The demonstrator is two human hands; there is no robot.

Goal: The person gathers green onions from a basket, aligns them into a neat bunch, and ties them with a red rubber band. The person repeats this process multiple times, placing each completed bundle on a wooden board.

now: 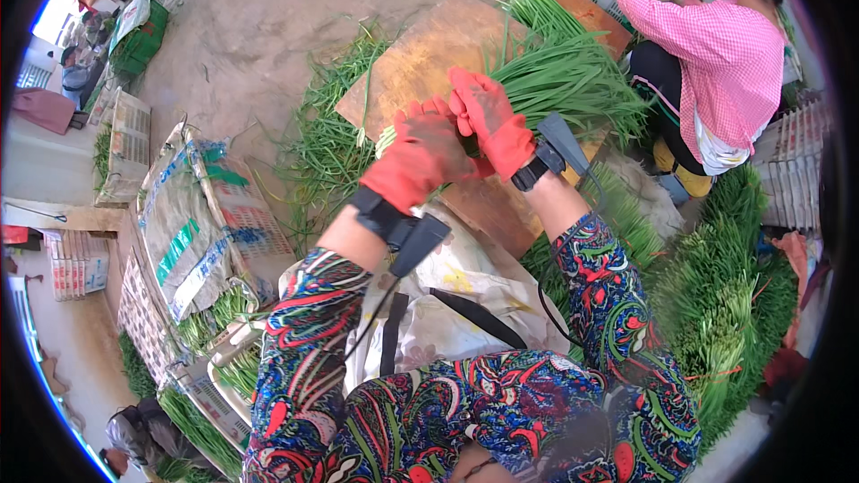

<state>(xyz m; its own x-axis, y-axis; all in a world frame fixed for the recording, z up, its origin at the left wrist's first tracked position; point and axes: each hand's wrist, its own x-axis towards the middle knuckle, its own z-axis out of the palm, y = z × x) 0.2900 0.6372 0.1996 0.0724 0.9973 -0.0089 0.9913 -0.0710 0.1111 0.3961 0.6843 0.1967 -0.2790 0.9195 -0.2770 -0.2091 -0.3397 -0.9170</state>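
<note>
My left hand [423, 151], in a red rubber glove, curls over a small bunch of garlic chives [385, 141]. Pale stalk ends stick out beside the glove, and the rest of the bunch is hidden beneath it. My right hand [486, 111], gloved the same way, is close against the left with its fingers bent. Whatever lies under its palm cannot be seen. Both hands are above a worn brown board [429, 47]. Just right of my right hand, a large heap of long green chives [570, 84] spreads across the board.
Loose leaf scraps [329, 127] litter the floor left of the board. A co-worker in a pink checked shirt [711, 54] sits at the right. Tied chive bundles [721, 322] lie at my right. A plastic crate [251, 215] stands at my left. A white patterned apron [463, 282] covers my lap.
</note>
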